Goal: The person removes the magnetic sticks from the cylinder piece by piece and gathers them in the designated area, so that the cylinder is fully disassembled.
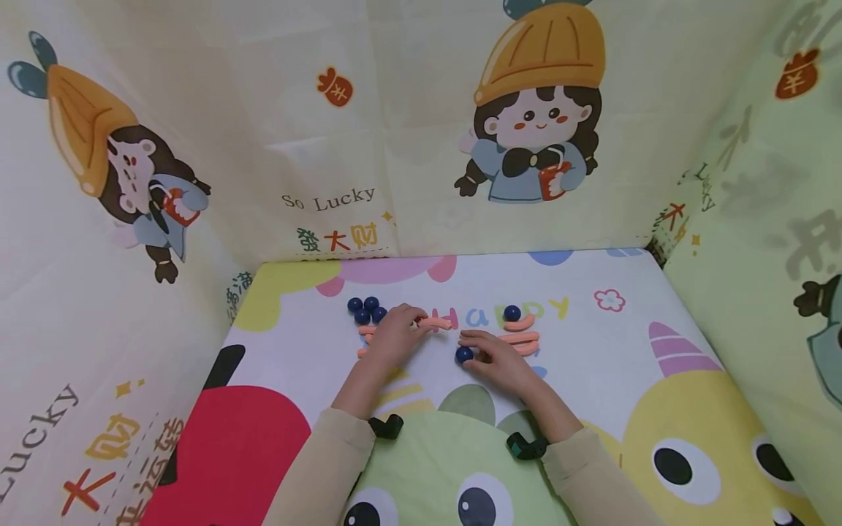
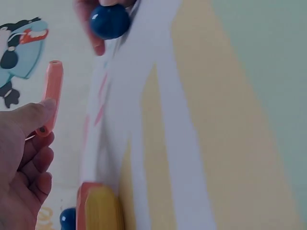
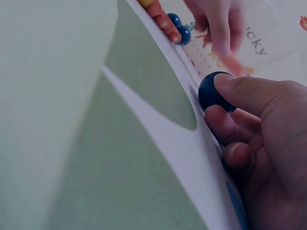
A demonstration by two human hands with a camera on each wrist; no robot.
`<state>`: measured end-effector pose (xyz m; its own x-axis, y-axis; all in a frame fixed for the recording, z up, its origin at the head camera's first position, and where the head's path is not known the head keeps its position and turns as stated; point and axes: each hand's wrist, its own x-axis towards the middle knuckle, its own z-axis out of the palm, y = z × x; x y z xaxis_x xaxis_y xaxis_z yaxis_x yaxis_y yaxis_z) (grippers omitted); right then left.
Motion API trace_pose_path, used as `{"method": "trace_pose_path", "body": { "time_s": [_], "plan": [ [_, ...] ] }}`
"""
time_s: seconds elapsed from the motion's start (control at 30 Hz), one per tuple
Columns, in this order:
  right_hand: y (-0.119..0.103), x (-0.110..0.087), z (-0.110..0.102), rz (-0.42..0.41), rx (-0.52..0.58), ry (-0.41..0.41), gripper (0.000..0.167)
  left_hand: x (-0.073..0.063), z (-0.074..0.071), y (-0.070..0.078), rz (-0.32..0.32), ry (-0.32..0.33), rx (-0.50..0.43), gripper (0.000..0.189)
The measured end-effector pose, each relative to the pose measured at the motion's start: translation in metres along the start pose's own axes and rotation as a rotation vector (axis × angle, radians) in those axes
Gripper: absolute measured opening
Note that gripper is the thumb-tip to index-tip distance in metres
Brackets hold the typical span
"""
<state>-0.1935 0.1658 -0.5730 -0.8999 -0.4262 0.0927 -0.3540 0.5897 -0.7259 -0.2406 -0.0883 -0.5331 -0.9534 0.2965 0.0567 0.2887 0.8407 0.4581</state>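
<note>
Near the middle of the head view, the person's left hand (image 1: 395,332) pinches a curved salmon-pink plastic stick (image 1: 435,322) between thumb and fingers; the left wrist view shows the thumb pressed on the tube's side, at left of frame. Just right of it, the right hand (image 1: 498,358) grips a small glossy dark-blue ball (image 1: 464,355) with thumb and curled forefinger, seen large at the right of the right wrist view (image 3: 214,91). Both hands rest on the cartoon-printed cloth table cover (image 1: 612,343).

Four more dark-blue balls (image 1: 366,309) sit clustered left of the left hand, a lone blue ball (image 1: 511,313) lies above the right hand, and a stack of pink sticks (image 1: 522,334) lies beside it.

The likeliest slip: the smooth ball escapes the light fingertip pinch and rolls across the cloth. The left wrist could also nudge the nearby cluster and scatter it, since nothing holds those balls in place.
</note>
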Motion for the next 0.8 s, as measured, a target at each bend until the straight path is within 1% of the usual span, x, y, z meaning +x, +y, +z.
{"method": "trace_pose_path", "body": {
  "time_s": [0.07,0.17,0.3,0.37,0.43,0.53,0.57,0.63,0.8],
  "plan": [
    [-0.001,-0.001,0.0,0.015,-0.005,0.008,0.043,-0.009,-0.006,-0.005,-0.022,0.009,-0.033,0.036],
    [-0.002,-0.001,0.001,0.037,-0.011,0.019,0.044,-0.029,-0.012,-0.016,-0.028,0.024,-0.069,0.035],
    [-0.004,-0.001,0.002,0.043,-0.003,0.022,0.044,-0.064,-0.015,-0.033,-0.011,0.045,-0.149,0.036],
    [-0.005,0.0,0.003,0.037,0.002,0.018,0.044,-0.083,-0.015,-0.041,-0.017,0.053,-0.181,0.029],
    [-0.005,0.002,0.004,0.026,0.003,0.005,0.044,-0.102,-0.015,-0.049,-0.054,0.052,-0.187,0.025],
    [-0.004,0.002,0.006,0.031,-0.005,-0.005,0.046,-0.124,-0.015,-0.059,-0.133,0.037,-0.157,0.031],
    [-0.003,0.002,0.007,0.035,-0.005,-0.004,0.046,-0.128,-0.014,-0.061,-0.155,0.031,-0.153,0.034],
    [-0.001,0.002,0.007,0.041,0.0,0.0,0.046,-0.133,-0.014,-0.065,-0.181,0.023,-0.134,0.034],
    [0.004,0.0,0.009,0.024,0.012,-0.005,0.046,-0.135,-0.012,-0.068,-0.202,0.003,-0.142,0.029]
  ]
}}
